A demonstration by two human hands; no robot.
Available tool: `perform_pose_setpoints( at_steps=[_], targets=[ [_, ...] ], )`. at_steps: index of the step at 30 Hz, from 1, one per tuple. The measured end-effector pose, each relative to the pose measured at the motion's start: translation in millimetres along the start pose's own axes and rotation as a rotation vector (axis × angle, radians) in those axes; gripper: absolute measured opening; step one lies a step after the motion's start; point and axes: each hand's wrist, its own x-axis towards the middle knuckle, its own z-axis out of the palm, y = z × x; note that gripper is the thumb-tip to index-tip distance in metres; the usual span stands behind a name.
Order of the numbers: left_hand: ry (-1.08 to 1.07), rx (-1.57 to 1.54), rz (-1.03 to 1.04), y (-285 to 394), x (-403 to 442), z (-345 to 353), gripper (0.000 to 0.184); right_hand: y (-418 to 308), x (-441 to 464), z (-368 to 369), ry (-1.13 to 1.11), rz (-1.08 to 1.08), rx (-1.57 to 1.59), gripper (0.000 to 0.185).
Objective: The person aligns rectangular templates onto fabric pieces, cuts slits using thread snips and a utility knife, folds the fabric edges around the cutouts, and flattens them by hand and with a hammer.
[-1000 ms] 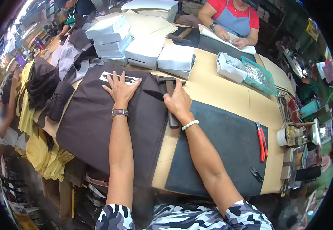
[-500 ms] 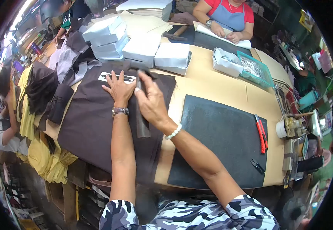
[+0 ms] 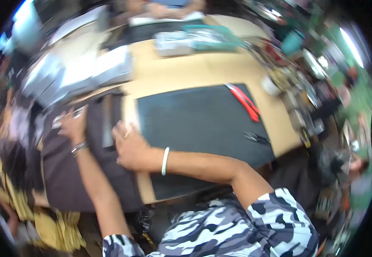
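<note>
My left hand [image 3: 73,125] lies with spread fingers on dark brown fabric [image 3: 61,165], over a white piece with black shapes [image 3: 79,112], mostly covered and blurred. A hammer lies on the same fabric, its handle [image 3: 107,122] just left of my right hand [image 3: 130,145]. That hand is off the hammer, fingers apart, near the fabric's right edge, and nothing shows in it. Right of it is a black mat [image 3: 190,124]. On the mat are a red cutter [image 3: 244,103] and small dark snips [image 3: 256,137].
White boxes [image 3: 113,64] stand at the back left. A white box [image 3: 173,44] and a teal basket [image 3: 211,38] sit at the back. A person's hands [image 3: 164,10] are beyond them. Yellow cloth [image 3: 55,229] hangs at the lower left. Metal equipment [image 3: 284,81] lines the right edge.
The view has turned right. My right hand has let go of the hammer, which now lies on the fabric, and moved toward the fabric's right edge. My left hand stays on the white piece.
</note>
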Motion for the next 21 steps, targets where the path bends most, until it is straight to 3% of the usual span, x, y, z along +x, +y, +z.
perform_pose_setpoints(
  at_steps=[1, 3, 5, 6, 7, 12, 13, 14, 15, 17, 20, 21],
  targets=[
    [0.010, 0.039, 0.019, -3.9, 7.5, 9.4, 0.076, -1.7, -30.9, -4.3, -0.087, -0.101, -0.118, 0.051],
    [0.002, 0.097, 0.050, -14.0, 23.2, 25.0, 0.080, 1.4, -99.0, 2.9, 0.045, -0.098, 0.031, 0.053],
    [-0.023, 0.329, 0.417, -65.8, 100.5, 109.8, 0.051, 3.0, -156.0, 19.3, 0.285, 0.056, 0.149, 0.054],
    [-0.109, 0.457, 0.508, -34.9, 52.4, 43.9, 0.042, 6.1, -185.2, 11.3, 0.255, 0.190, 0.148, 0.054],
    [-0.086, 0.553, 0.536, -46.1, 67.5, 62.6, 0.054, 10.6, -214.7, 11.3, 0.330, 0.298, 0.134, 0.055],
    [-0.105, 0.602, 0.465, -69.9, 95.8, 81.9, 0.055, 32.9, -340.4, 29.9, 0.617, 0.828, 0.011, 0.061],
    [-0.118, 0.911, 0.485, -47.5, 76.3, 51.6, 0.057, 39.0, -365.5, 36.2, 0.612, 0.940, -0.066, 0.062],
    [-0.052, 0.943, 0.447, -53.1, 85.0, 59.3, 0.056, 48.5, -392.9, 41.6, 0.603, 1.048, -0.142, 0.062],
    [-0.087, 0.886, 0.353, -11.6, 32.9, 3.2, 0.057, 59.3, -420.2, 43.7, 0.590, 1.149, -0.218, 0.062],
    [0.016, 0.953, 0.363, 3.5, 27.2, -7.2, 0.056, 75.6, -470.3, 37.7, 0.477, 1.482, -0.333, 0.062],
    [0.107, 0.950, 0.469, 23.7, 22.2, -13.8, 0.053, 93.8, -556.4, 53.6, 0.420, 1.758, -0.539, 0.064],
    [0.131, 0.479, 0.510, 31.1, 15.7, -12.4, 0.056, 93.6, -580.8, 55.3, 0.355, 1.851, -0.567, 0.066]
  ],
)
